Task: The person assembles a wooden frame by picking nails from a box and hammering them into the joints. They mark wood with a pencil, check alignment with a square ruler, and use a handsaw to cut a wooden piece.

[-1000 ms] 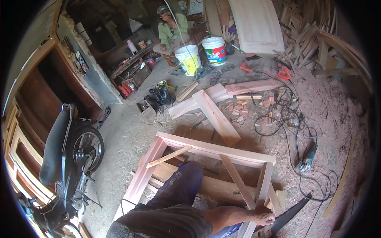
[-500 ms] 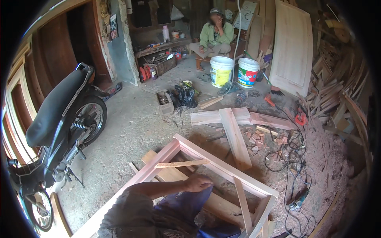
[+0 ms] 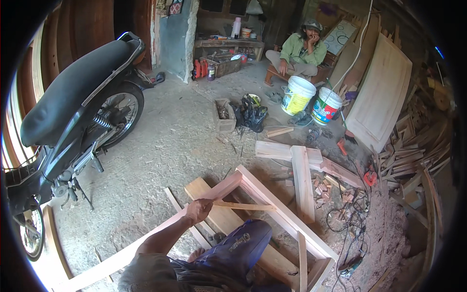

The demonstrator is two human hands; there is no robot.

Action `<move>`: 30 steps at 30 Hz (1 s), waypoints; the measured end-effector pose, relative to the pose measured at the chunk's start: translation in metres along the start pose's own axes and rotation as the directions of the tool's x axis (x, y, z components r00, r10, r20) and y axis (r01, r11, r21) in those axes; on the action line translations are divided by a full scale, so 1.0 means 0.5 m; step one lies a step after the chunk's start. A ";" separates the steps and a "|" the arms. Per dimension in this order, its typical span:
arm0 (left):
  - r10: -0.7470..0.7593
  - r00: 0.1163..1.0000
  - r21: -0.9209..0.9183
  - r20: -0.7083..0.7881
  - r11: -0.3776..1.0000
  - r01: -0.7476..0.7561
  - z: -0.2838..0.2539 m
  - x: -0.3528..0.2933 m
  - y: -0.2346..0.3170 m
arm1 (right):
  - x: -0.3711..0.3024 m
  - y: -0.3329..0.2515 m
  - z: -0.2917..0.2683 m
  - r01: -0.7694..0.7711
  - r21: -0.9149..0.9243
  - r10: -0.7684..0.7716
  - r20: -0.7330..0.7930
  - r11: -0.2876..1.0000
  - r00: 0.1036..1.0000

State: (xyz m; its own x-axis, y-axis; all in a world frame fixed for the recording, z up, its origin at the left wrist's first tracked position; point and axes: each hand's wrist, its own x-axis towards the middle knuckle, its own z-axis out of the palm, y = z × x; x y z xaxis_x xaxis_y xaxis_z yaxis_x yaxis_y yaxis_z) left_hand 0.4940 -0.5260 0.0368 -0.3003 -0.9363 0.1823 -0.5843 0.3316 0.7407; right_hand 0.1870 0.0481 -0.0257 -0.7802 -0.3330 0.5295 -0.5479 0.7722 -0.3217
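A pale wooden frame [image 3: 279, 207] lies on the sawdust-covered floor over a thick plank [image 3: 219, 219]. My left hand [image 3: 197, 210] is closed around the frame's long left rail, close to the far corner where a thin diagonal brace [image 3: 243, 206] crosses. My forearm comes up from the lower left. My knee in blue trousers [image 3: 243, 241] is bent inside the frame. My right hand is out of the picture.
A black motorcycle [image 3: 73, 97] stands at the left. Another person [image 3: 299, 48] sits at the back behind two white buckets [image 3: 297, 95]. A tool box [image 3: 224, 114], crossed planks [image 3: 301, 180], a door panel [image 3: 384, 97], offcuts [image 3: 413, 151] and cables with a power tool [image 3: 352, 265] lie at the right.
The view has swung to the left, bringing the motorcycle close. A hand that rested on the frame's near right corner is gone; my left hand now grips the left rail.
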 end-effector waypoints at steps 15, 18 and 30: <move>-0.107 0.983 0.012 -0.152 0.994 0.110 0.006 0.118 -0.121 | 0.139 -0.374 0.172 -0.458 0.241 0.071 0.823 0.856 0.564; -0.216 0.972 -0.038 -0.091 0.976 0.214 0.001 0.144 -0.140 | 0.148 -0.396 0.202 -0.464 0.220 0.061 0.854 0.858 0.517; -0.440 0.883 0.128 -0.166 0.878 0.461 0.012 0.224 -0.409 | 0.188 -0.397 0.256 -0.506 0.130 0.096 0.913 0.853 0.397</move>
State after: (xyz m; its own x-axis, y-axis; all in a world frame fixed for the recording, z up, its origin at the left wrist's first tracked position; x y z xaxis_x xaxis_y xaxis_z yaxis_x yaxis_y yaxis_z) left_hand 0.5753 -0.6981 -0.0979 0.1169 -0.9915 -0.0575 -0.7479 -0.1260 0.6517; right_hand 0.1840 -0.2059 -0.0126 -0.6374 -0.5523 -0.5373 -0.1121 0.7563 -0.6445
